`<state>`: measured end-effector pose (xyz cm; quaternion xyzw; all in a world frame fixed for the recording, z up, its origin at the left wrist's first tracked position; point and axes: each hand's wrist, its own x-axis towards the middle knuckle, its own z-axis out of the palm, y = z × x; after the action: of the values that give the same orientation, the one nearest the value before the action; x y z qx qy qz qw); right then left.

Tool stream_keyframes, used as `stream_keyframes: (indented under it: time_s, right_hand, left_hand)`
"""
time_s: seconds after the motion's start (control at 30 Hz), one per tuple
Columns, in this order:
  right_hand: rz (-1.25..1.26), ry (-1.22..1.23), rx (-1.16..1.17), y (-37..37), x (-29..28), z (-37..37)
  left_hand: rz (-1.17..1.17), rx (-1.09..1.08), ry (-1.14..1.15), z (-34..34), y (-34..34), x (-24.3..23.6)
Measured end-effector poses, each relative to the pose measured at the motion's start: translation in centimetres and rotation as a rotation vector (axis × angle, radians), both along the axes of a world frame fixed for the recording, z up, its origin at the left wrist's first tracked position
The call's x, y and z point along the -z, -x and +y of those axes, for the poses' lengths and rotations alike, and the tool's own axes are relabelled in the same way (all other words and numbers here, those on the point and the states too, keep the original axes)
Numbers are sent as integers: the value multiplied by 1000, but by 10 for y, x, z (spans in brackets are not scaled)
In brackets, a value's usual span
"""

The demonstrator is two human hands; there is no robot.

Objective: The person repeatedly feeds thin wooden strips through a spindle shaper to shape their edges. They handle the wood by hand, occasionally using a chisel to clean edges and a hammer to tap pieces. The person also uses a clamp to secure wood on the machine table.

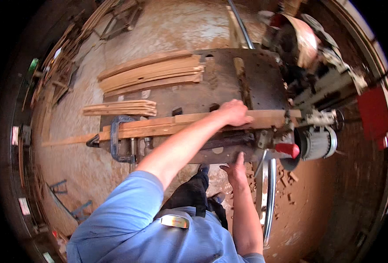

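Observation:
My left hand (235,113) is closed over a long wooden strip (194,117) near its right end. The strip lies along the front part of a dark machine table (264,70), with another wooden piece (159,127) alongside it. Below, my right hand (237,173) has its thumb and index finger spread, the fingertip at the table's front edge. Nothing shows in that hand. A red handle (287,150) sits to its right, close to a grey motor (319,142). At the left end, a C-clamp (114,139) grips the table edge.
Stacked boards (154,72) and a bundle of thin strips (119,108) lie on the table's left side. Machinery with a large wheel (301,39) stands at the back right. A metal rail (270,197) runs toward me, with wood offcuts (286,179) on the floor beside it.

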<state>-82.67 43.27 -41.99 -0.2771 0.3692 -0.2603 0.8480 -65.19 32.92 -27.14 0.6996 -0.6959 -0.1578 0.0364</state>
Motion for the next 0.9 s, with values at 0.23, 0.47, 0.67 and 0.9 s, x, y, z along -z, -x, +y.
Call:
stream_keyframes:
  time_s: [0.23, 0.47, 0.67, 0.9]
  right_hand:
    - [32, 8, 16, -3, -11, -1]
    - [45, -20, 73, 5, -1, -1]
    - [34, 39, 70, 6, 0, -1]
    - [37, 38, 34, 2, 0, -1]
  left_hand:
    - [252, 54, -69, -37, -4, 9]
    - [30, 59, 184, -32, -21, -88]
    - [-308, -38, 229, 8, -108, -147]
    - [-434, -254, 413, 117, -295, -93]
